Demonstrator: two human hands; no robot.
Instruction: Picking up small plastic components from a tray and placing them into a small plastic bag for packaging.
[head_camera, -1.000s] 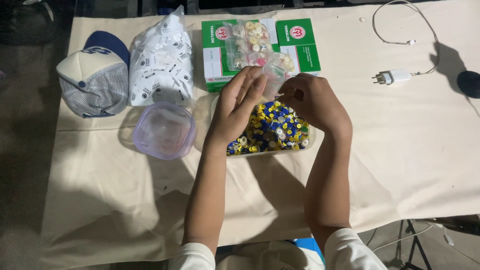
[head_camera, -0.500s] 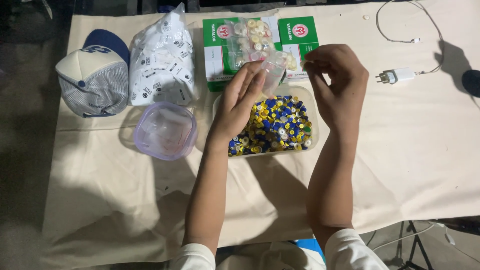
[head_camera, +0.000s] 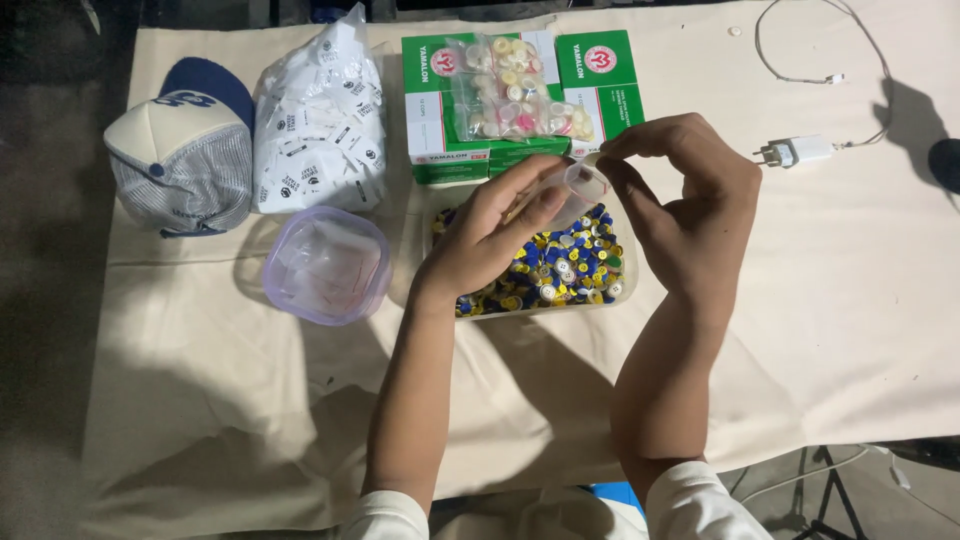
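Cream cloth-covered table (head_camera: 820, 300). Your left hand (head_camera: 490, 240) and right hand (head_camera: 680, 215) pinch a small clear bag (head_camera: 578, 188) together, above the tray of coloured buttons (head_camera: 560, 265). Looks like bagging step; next calls for holding its mouth open.

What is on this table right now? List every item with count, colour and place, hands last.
cap: one, cream and navy, far left.
bag of sachets: one, white, right of the cap.
round tub: one, clear with lilac rim, in front of the bag.
boxes: green and white, count unclear, top centre.
bag of buttons: one, clear, lying on the boxes.
tray of buttons: one, clear; blue, yellow and white buttons, centre.
charger: one, white, with cable, right.
small clear bag: one, held over the tray.
left hand: supports the small bag.
right hand: fingers pinch its top.
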